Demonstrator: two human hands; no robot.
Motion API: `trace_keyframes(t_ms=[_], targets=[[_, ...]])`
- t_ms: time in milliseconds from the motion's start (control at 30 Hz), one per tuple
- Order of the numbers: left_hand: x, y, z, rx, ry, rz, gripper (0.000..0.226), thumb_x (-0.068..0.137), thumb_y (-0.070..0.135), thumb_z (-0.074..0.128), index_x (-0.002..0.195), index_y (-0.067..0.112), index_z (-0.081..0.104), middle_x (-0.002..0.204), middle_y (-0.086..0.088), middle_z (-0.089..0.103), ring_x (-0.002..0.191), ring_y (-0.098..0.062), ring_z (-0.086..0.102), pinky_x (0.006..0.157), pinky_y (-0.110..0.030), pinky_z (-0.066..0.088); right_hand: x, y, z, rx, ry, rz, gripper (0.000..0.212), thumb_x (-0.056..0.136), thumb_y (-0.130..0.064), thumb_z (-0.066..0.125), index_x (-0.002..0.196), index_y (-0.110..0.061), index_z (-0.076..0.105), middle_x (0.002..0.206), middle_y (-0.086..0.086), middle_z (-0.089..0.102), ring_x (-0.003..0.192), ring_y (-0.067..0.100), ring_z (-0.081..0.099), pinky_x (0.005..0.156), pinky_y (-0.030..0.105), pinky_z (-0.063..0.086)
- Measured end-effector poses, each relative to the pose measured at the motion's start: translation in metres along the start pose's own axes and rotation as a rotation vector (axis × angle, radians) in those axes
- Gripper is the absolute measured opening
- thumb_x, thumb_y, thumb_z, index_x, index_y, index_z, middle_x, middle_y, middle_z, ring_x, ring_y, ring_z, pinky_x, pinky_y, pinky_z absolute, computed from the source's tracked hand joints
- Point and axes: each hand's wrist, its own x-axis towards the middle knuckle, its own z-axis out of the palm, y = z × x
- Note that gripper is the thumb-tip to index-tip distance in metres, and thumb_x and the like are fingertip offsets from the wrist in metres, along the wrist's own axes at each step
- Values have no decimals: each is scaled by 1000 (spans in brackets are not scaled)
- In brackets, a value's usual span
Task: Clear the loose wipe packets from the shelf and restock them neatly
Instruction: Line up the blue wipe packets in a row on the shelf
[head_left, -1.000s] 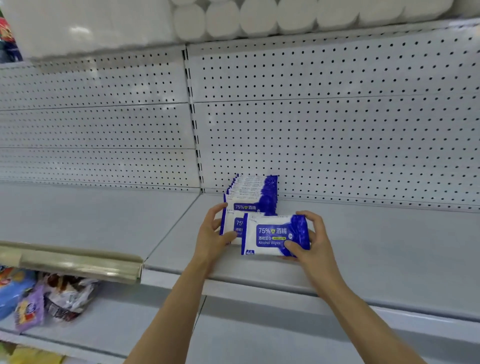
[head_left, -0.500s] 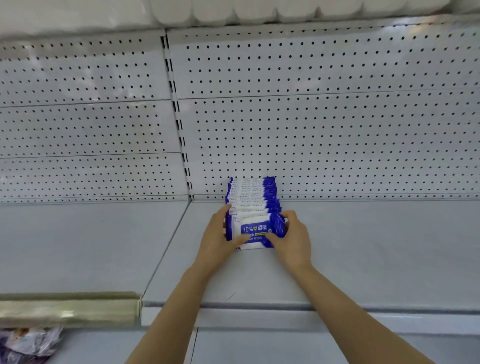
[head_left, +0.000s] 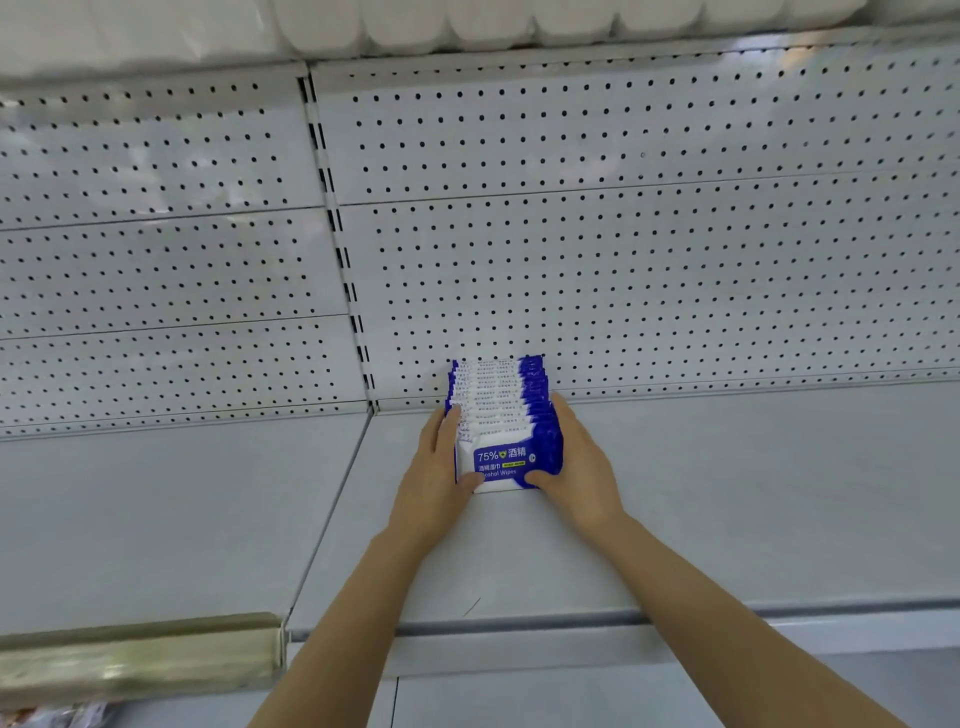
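Row of blue-and-white plastic wipe packets (head_left: 501, 415) standing on grey metal shelf (head_left: 727, 493).
Left hand (head_left: 439, 478) and right hand (head_left: 579, 467) are flanking it, fingers straight, thumbs pressing the front packet.

Shelf (head_left: 727, 493) bare right and left of packet row (head_left: 498, 410); pegboard (head_left: 623, 286) blocks behind; hands (head_left: 436, 467) flank the row.

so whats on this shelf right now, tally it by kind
Row of wipe packets, standing on edge: 1 row; the packets behind the front one overlap too closely to count.
Hands on the row: 2, left hand and right hand, flanking its sides.
Total: 3, counting the row as one, on the shelf.
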Motion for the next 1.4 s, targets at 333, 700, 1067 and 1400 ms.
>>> trace_keyframes(t_ms=[333,700,1067,1400], targets=[[7,4,-13,174,-70,-33,91,91,25,66,157,24,3,164,6,4,145,-17,25,104,-34,39,4,13,7,-209,-24,-79,100,77,-30,76,154,-29,14,158,-10,24,137,16,37,94,39,50],[-5,3,-20,169,-64,10,101,81,31,77,156,33,8,164,8,8,138,-14,37,94,-31,46,-8,11,9,-433,126,-269,94,68,-31,86,145,-5,40,149,15,42,135,33,43,105,46,42],[-19,16,-25,224,107,140,80,85,39,73,152,22,32,157,2,30,139,-20,32,109,-38,38,-33,4,-17,-428,254,-297,76,70,-31,85,134,-5,54,136,12,56,123,30,54,101,40,41],[-78,71,5,368,132,604,58,66,23,89,119,14,67,120,-5,66,105,-24,63,89,-35,53,-141,-8,-71,-502,388,-234,48,86,-43,60,121,-10,66,120,4,65,109,20,59,95,35,49]])
